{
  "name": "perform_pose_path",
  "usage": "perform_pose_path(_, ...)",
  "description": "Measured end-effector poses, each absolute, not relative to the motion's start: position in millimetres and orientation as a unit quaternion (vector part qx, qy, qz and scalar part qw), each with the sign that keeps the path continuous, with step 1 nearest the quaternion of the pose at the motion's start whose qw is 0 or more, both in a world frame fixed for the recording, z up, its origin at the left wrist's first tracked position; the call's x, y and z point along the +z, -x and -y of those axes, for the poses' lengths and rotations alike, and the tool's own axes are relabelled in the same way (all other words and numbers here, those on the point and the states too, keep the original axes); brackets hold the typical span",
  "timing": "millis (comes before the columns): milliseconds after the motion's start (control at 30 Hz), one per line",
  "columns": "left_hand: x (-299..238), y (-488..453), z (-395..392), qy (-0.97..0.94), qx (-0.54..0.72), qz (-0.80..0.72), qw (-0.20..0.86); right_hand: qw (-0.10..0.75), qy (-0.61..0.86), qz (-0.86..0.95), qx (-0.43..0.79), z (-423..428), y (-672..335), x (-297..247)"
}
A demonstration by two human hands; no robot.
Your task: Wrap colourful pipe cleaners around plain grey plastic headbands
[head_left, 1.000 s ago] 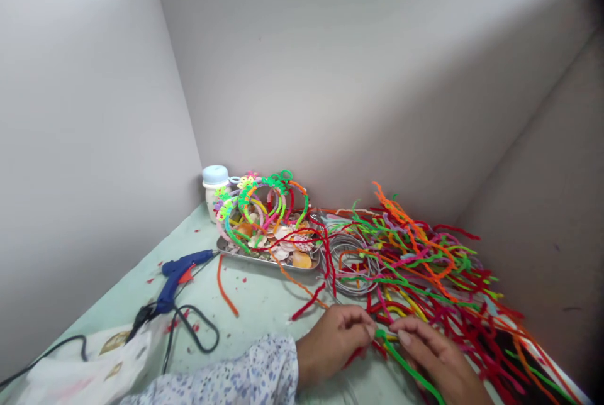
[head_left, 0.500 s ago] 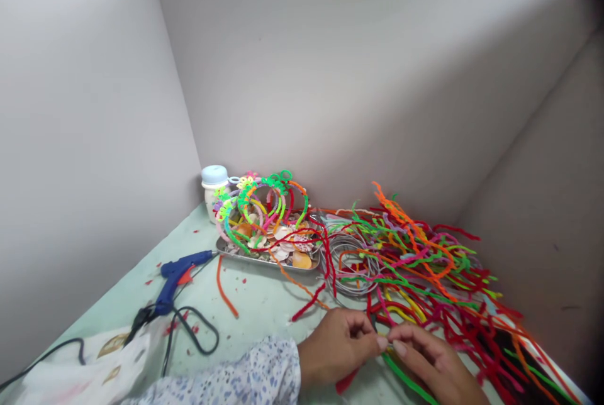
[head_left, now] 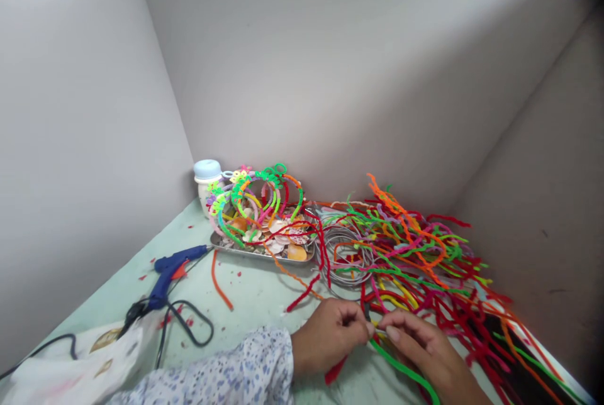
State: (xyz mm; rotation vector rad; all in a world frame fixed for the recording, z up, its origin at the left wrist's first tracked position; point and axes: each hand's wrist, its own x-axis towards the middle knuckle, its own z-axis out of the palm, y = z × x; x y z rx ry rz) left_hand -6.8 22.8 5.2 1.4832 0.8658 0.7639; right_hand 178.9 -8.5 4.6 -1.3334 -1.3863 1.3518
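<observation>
My left hand and my right hand meet fingertip to fingertip low in the head view, on the pale green table. Both pinch a green pipe cleaner that trails toward the bottom right. A red pipe cleaner pokes out below my left hand. Just beyond my fingers lies a big heap of pipe cleaners in red, orange, green, yellow and pink. My left sleeve is white with blue flowers.
A metal tray holds seashells and headbands wrapped in coloured pipe cleaners. Behind it stands a white jar. A blue glue gun with a black cord lies at left, near a white bag. Grey headbands lie coiled. Grey partition walls enclose the table.
My hands have drawn slightly closer to me, still pinching the green pipe cleaner. A red pipe cleaner now shows under my left hand. The view has shifted a little.
</observation>
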Motion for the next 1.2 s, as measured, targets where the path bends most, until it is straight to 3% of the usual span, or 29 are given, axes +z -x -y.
perform_pose_path(1200, -1.1, 7.5, -20.9, -0.638, 0.323, -0.375, 0.590, 0.366, 0.520, 0.563, 0.527, 4.7, -186.3, -6.0)
